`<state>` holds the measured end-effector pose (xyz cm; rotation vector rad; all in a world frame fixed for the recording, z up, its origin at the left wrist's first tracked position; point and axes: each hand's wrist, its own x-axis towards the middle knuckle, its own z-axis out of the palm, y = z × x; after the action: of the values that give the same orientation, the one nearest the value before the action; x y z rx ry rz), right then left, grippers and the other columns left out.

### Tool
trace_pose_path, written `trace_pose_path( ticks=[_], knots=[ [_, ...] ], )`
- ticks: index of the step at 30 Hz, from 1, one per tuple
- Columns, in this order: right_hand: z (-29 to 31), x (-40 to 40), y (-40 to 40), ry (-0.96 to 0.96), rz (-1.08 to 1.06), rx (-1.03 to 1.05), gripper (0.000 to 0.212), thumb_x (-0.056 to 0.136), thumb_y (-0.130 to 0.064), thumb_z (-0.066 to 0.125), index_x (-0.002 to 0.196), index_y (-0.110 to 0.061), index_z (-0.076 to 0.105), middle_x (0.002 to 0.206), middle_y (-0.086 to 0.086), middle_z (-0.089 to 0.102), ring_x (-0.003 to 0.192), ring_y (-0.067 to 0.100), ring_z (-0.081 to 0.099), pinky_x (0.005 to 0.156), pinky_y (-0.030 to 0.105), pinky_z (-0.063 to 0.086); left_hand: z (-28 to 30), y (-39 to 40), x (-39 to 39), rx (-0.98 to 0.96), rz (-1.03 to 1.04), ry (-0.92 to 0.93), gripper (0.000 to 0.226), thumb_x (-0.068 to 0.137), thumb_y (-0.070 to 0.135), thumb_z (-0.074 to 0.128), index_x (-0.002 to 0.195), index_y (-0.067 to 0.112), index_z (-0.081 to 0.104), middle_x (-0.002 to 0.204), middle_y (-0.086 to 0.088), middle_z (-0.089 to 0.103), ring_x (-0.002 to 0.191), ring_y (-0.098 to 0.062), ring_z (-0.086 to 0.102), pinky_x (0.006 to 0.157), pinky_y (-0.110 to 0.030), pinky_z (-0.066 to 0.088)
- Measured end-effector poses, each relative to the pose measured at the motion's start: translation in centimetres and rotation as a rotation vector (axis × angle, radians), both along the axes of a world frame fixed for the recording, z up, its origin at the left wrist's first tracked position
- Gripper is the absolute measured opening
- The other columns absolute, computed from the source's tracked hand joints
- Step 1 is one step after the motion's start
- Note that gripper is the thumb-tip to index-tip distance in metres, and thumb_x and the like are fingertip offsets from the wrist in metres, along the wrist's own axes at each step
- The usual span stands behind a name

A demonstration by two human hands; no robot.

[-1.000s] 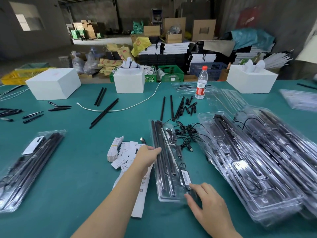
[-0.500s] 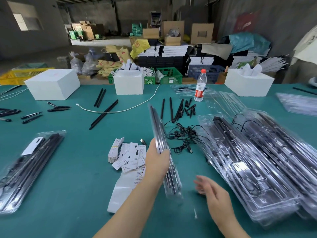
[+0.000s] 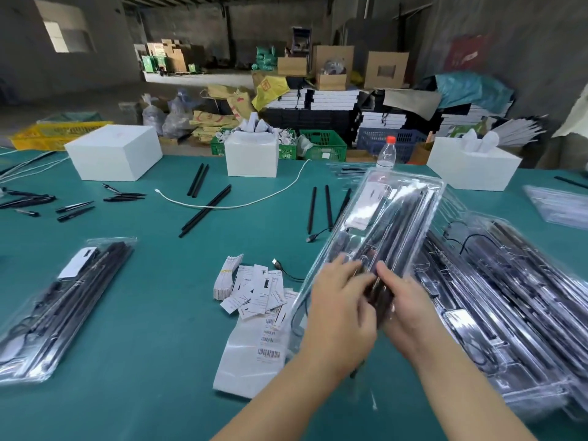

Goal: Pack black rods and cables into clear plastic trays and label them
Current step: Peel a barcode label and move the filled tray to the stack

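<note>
I hold a clear plastic tray packed with black rods up off the green table, tilted away to the upper right, a white label showing near its far end. My left hand grips its near end from the left and my right hand grips it from the right. Loose black rods lie on the table beyond. A black cable trails beside a pile of paper labels and a barcode sticker sheet. Packed trays are stacked at the right.
Another packed tray lies at the left. White boxes and a water bottle stand along the far side. A white cable curves across the table. Small black parts lie far left.
The tray was lifted off the table by my left hand, turned over and raised. My right hand, which had let go, now grips its near end too. The view shifted slightly.
</note>
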<state>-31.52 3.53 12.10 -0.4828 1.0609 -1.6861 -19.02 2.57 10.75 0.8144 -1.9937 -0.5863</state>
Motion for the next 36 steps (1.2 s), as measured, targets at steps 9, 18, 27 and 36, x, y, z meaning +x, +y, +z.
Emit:
trace_pose_path(
  ticks=[9, 18, 27, 36],
  knots=[
    [-1.8, 0.4, -0.1, 0.031, 0.042, 0.019, 0.049, 0.087, -0.03, 0.062, 0.124, 0.001, 0.063, 0.118, 0.022, 0.069, 0.109, 0.037, 0.068, 0.082, 0.046, 0.06, -0.5, -3.9, 4.3, 0.4, 0.347, -0.301, 0.04, 0.102, 0.057, 0.028, 0.106, 0.025, 0.052, 0.08, 0.002, 0.066, 0.081, -0.024, 0.064, 0.077, -0.043, 0.052],
    [-3.1, 3.4, -0.7, 0.045, 0.067, 0.052, 0.037, 0.096, -0.024, 0.058, 0.125, -0.001, 0.061, 0.113, 0.021, 0.071, 0.103, 0.035, 0.07, 0.076, 0.044, 0.061, -1.0, -5.2, 6.1, 0.373, 0.366, -0.348, 0.036, 0.104, 0.039, 0.032, 0.128, 0.019, 0.05, 0.106, -0.002, 0.067, 0.093, -0.025, 0.062, 0.083, -0.038, 0.049],
    [-4.0, 6.0, -1.2, 0.485, 0.342, 0.114, 0.047, 0.085, -0.065, 0.054, 0.111, -0.027, 0.064, 0.112, -0.004, 0.072, 0.099, 0.008, 0.068, 0.094, 0.033, 0.049, -1.6, -7.5, 10.6, 0.445, 0.484, -0.207, 0.032, 0.1, 0.049, 0.037, 0.123, 0.033, 0.054, 0.076, 0.012, 0.06, 0.072, -0.005, 0.057, 0.071, -0.034, 0.045],
    [-12.6, 0.6, 1.9, 1.902, 0.303, 0.547, 0.068, 0.099, -0.064, 0.025, 0.155, -0.028, 0.021, 0.164, -0.007, 0.017, 0.153, 0.013, 0.007, 0.124, 0.034, 0.003, -3.0, -14.5, 31.6, 0.476, 0.874, -0.234, 0.038, 0.095, 0.042, 0.055, 0.126, 0.022, 0.065, 0.114, -0.012, 0.071, 0.1, -0.034, 0.065, 0.091, -0.042, 0.052]
  ],
)
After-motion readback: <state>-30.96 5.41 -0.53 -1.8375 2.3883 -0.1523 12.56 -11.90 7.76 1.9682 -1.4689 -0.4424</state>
